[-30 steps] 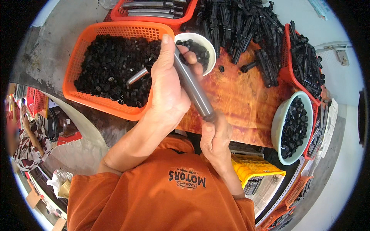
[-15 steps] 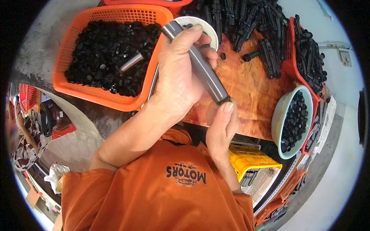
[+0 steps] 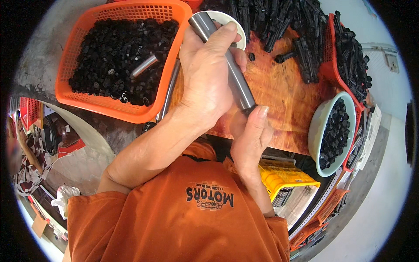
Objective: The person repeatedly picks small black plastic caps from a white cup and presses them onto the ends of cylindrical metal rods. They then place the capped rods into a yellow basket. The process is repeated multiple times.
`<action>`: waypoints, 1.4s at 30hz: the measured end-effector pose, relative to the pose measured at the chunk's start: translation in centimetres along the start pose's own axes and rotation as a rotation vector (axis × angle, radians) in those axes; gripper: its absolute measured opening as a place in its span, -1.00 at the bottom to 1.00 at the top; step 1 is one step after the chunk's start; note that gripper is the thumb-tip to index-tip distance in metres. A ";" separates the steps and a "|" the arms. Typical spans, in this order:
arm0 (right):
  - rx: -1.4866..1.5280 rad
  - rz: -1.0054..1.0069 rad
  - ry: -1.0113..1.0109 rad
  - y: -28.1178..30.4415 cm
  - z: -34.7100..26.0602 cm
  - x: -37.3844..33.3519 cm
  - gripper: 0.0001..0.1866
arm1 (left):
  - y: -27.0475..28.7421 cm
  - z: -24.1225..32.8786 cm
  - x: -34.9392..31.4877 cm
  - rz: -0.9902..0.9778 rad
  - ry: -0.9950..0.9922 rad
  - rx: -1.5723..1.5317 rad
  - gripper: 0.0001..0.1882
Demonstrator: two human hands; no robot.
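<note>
My left hand is wrapped round a smooth dark grey metal tube, its thumb lying along the upper part. The tube slants from the upper left down toward my right hand. At its lower end sits a small black piece, where the thumb and fingers of that hand press together. Most of this piece is hidden by the thumb, so its shape and how far it goes into the tube cannot be made out.
An orange basket of small black parts, with a short silver rod on top, stands left. A white bowl is behind the tube. Black rod-like parts lie at the back right; a pale bowl and yellow crate stand right.
The tube has tilted slightly steeper, its upper end shifting up and to the right. Both hands keep their hold; the whole view has shifted a little.
</note>
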State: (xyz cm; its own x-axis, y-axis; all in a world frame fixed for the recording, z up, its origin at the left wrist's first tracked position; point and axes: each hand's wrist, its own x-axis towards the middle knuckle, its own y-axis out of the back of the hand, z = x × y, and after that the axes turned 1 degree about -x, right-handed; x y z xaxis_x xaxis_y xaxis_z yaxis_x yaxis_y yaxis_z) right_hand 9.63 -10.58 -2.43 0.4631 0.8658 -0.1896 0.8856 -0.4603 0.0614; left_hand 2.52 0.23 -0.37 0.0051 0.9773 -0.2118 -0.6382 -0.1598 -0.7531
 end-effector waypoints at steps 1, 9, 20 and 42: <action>0.064 0.004 -0.047 -0.1 0.1 -0.1 -0.47 | -0.1 0.0 -0.1 -0.006 -0.017 0.023 -0.87; 0.324 -0.078 -0.167 0.1 0.3 -0.1 -0.47 | -0.3 -0.7 0.1 0.017 -0.034 0.083 -0.90; 0.477 -0.156 -0.377 1.0 -1.1 0.8 -0.43 | 0.2 0.1 0.2 0.029 0.038 0.068 -0.78; 0.422 -0.215 -0.350 -0.1 -0.6 0.1 -0.40 | 0.9 -1.0 1.0 0.049 -0.019 0.153 -0.83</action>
State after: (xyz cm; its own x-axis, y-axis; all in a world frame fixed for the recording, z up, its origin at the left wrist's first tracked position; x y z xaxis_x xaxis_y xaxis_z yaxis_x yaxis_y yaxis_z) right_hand 9.63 -10.34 -1.84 0.1726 0.8651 -0.4709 0.8350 -0.3821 -0.3959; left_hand 2.71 0.90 -1.92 -0.0430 0.9715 -0.2329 -0.7471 -0.1861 -0.6382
